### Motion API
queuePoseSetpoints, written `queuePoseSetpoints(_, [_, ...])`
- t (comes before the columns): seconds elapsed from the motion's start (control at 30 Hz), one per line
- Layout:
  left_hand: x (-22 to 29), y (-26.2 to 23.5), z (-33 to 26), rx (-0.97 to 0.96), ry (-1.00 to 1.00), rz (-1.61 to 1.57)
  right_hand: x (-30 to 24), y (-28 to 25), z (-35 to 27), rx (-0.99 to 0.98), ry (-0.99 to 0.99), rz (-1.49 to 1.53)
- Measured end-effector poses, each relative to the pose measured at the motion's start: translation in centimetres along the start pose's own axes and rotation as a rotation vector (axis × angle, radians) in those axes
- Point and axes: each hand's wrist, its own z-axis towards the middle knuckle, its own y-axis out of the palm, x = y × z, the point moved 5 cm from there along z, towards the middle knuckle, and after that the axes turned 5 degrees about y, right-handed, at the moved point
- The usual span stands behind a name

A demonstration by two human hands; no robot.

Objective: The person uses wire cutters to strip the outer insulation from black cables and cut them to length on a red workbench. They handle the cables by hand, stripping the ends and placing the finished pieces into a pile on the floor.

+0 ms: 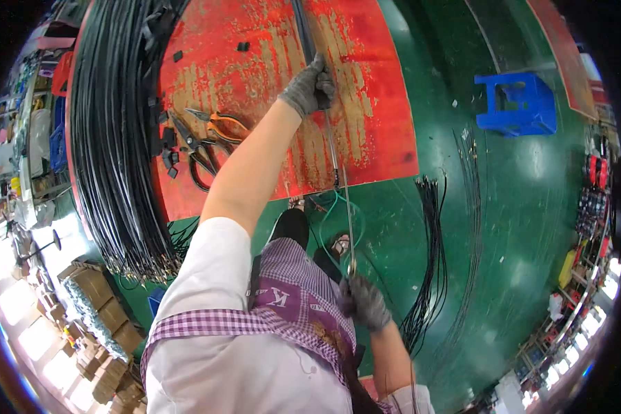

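My left hand (310, 88), in a grey glove, is closed around a dark cable bundle (301, 24) above the worn red tabletop. Below that fist a thin silvery rod or wire (332, 146) runs toward the table's near edge. My right hand (368, 302), also gloved, is closed in front of my apron around the lower end of a slim metal rod (350, 221). A brass-coloured tip shows just above its fingers; the grip itself is hidden. Near the table edge hangs a green cord loop (323, 238).
Orange-handled pliers (226, 125) and black-handled scissors (199, 148) lie left of my forearm. A thick bundle of black cables (114, 138) covers the table's left side. More cables (429, 255) lie to the right on the green floor, with a blue stool (516, 103) beyond.
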Motion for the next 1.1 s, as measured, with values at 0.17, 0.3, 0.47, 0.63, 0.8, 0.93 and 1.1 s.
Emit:
queuePoseSetpoints(0.17, [-0.1,-0.3,-0.2,0.102,-0.114,-0.024,4.8,1.3,6.7,-0.045,0.456,0.443])
queuePoseSetpoints(0.3, [0.1,-0.2,-0.4,0.111,-0.118,0.003,4.2,2.0,10.6,0.053,0.151,0.167])
queuePoseSetpoints(0.47, [-0.1,-0.7,-0.4,0.194,-0.124,0.033,2.4,1.1,13.7,0.049,0.113,0.178])
queuePoseSetpoints(0.63, [0.0,0.0,-0.7,0.212,-0.097,0.076,0.6,0.5,17.3,0.086,0.400,0.313])
queuePoseSetpoints(0.8, [0.0,0.2,-1.0,0.252,-0.097,0.089,-0.9,0.7,20.2,0.029,0.431,0.246])
queuePoseSetpoints(0.93, [0.2,0.0,-0.6,0.231,-0.080,0.096,-1.2,0.8,22.3,0.041,0.458,0.290])
queuePoseSetpoints(1.1, [0.2,-0.1,-0.3,0.177,-0.086,0.074,-1.1,0.9,25.5,0.081,0.403,0.122])
